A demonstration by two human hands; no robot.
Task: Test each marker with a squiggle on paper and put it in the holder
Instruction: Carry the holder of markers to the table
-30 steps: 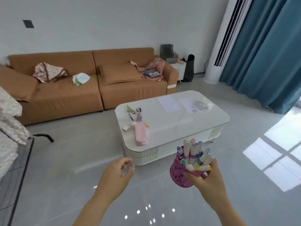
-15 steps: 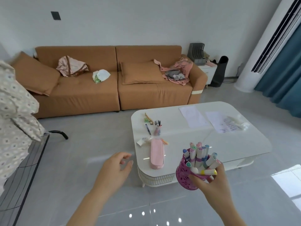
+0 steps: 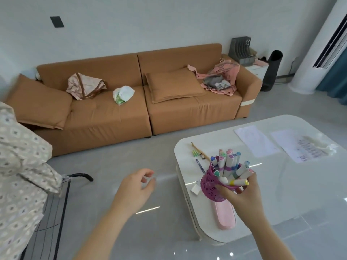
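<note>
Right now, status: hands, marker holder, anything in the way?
Right hand grips purple holder, full of markers, held off the table. Left hand empty, loosely curled. Pink pencil case on table nearby.

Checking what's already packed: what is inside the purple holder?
A bunch of markers with pastel caps sticks up out of the holder, some leaning right. Their lower ends are hidden by its wall and by the right hand gripping it.

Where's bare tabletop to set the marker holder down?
Best patch: the wide bare stretch of table right of the pink pencil case, nearer than the two paper sheets. Crowded: the left end below the holder held by the right hand, with loose pens, a paper scrap and the case.
</note>
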